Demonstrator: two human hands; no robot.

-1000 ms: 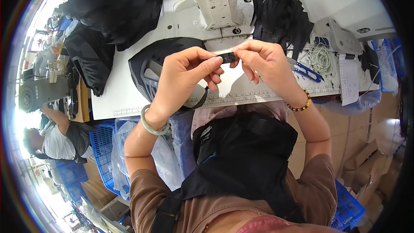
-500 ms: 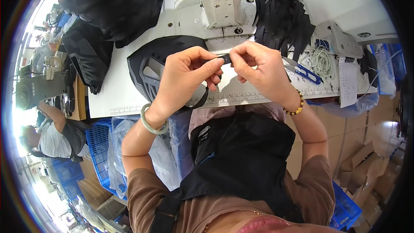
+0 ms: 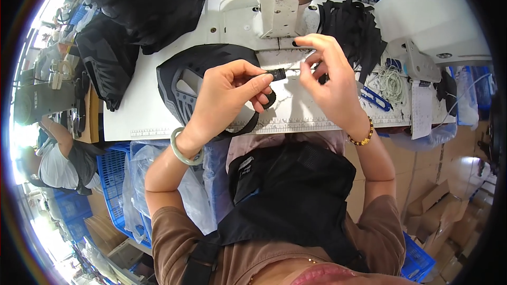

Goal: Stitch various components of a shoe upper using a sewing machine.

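Note:
My left hand pinches the end of a short black webbing strap between thumb and forefinger. A loop of black strap hangs below those fingers toward the table edge. Beside that wrist lies a black and grey shaped fabric panel with cut-out openings. My right hand, a little to the right of the strap end, has its thumb and fingers apart. Something dark shows between its fingers; I cannot make out whether it is in the hand or behind it. Blue-handled thread snips lie partly behind that hand.
The white machine column stands beyond my hands. A pile of black straps and a bundle of pale cord lie to the right. Black fabric pieces are heaped far left. A blue crate stands below the table.
My right hand has let go of the strap end and moved right, its fingers spreading. My left hand still pinches the strap.

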